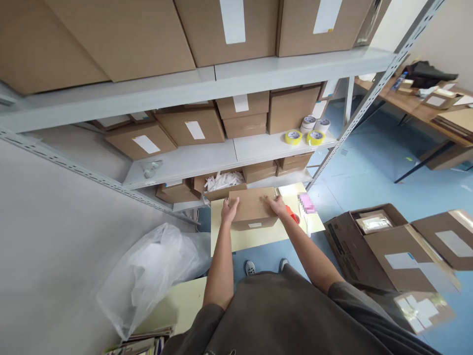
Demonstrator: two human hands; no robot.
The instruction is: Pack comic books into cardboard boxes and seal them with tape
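Note:
A closed cardboard box (pixel 252 207) with a white label on its near side sits over the pale yellow tabletop (pixel 236 242). My left hand (pixel 229 211) grips its left side, thumb up on the top edge. At the opposite end my right hand (pixel 276 205) holds the right side, its thumb and fingers around the upper edge. Just right of that wrist lies a red tape dispenser (pixel 291 214), partly hidden by my forearm. A pink blurred item (pixel 306 203) rests near the table's right edge.
A grey metal shelf (pixel 229 81) with several boxes rises in front. Tape rolls (pixel 315 137) stand on its middle level. An open box of white pieces (pixel 224 181) sits low behind the table. Plastic wrap (pixel 155 271) lies left; open cartons (pixel 364 246) stand on the floor right.

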